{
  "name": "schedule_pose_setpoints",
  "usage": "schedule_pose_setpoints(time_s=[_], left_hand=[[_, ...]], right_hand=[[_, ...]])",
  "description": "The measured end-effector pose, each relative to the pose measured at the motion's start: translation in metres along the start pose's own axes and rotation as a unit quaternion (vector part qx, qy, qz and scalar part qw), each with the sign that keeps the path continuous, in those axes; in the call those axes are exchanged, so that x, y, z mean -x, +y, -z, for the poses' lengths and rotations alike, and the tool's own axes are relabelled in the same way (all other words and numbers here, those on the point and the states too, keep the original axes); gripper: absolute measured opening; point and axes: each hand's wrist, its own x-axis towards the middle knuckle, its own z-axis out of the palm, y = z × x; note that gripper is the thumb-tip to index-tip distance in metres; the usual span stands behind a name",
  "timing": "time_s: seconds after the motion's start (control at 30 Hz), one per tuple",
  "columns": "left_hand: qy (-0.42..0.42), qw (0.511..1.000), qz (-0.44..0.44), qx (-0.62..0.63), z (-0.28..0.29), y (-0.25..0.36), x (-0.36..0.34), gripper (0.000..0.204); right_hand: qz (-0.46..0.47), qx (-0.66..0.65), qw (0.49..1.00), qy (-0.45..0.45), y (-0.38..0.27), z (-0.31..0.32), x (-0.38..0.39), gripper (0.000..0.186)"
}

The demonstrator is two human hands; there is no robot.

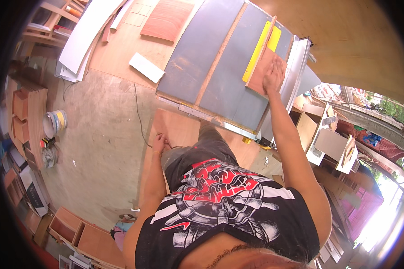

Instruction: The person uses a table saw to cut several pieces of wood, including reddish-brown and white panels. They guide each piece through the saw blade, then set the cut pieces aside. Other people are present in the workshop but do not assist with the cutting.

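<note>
My right hand [274, 75] lies flat, fingers extended, on a reddish plywood board [257, 83] on the grey table saw top [197, 54]. A yellow insert plate [252, 58] and a thin wooden strip [269, 32] lie along that board, beside the metal fence [296, 60]. My left hand [161, 142] is low, below the saw's front rail [202, 114], its fingers curled at a large plywood panel [166, 123]; what they hold, if anything, is too small to make out.
A side surface [107, 60] holds a plywood piece [164, 20], a white offcut [146, 67] and white boards [83, 36]. A cord [139, 121] runs over the floor. Stacked wooden boxes [24, 112] and a bucket [54, 123] stand left; cabinets and offcuts [327, 143] crowd the right.
</note>
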Motion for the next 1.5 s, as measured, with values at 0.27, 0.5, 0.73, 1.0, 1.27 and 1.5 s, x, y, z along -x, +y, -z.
schedule_pose_setpoints(time_s=[0.27,0.5,0.73,1.0,1.27,1.5], left_hand=[[0.007,1.0,0.022,-0.017,-0.003,-0.021,-0.012,0.029],[0.017,1.0,0.005,-0.023,-0.017,-0.033,-0.003,0.03],[0.102,0.985,-0.019,0.135,0.006,-0.053,0.002,0.028],[0.113,0.99,0.011,0.079,0.024,-0.03,0.03,0.028],[0.108,0.985,0.052,0.124,0.036,-0.099,0.026,0.02],[0.121,0.977,0.057,0.163,0.041,-0.123,0.025,0.022]], right_hand=[[0.012,-0.004,1.0,0.01,0.005,-0.007,-0.027,0.048],[0.035,0.149,0.984,-0.096,0.066,-0.004,-0.054,0.049],[0.05,0.166,0.984,0.03,0.03,-0.005,-0.087,0.06],[0.059,-0.042,0.997,0.024,0.04,0.004,-0.057,0.049],[0.053,0.014,0.998,0.022,0.017,-0.001,-0.011,0.05],[0.024,-0.013,0.999,0.027,0.007,0.006,-0.008,0.048]])
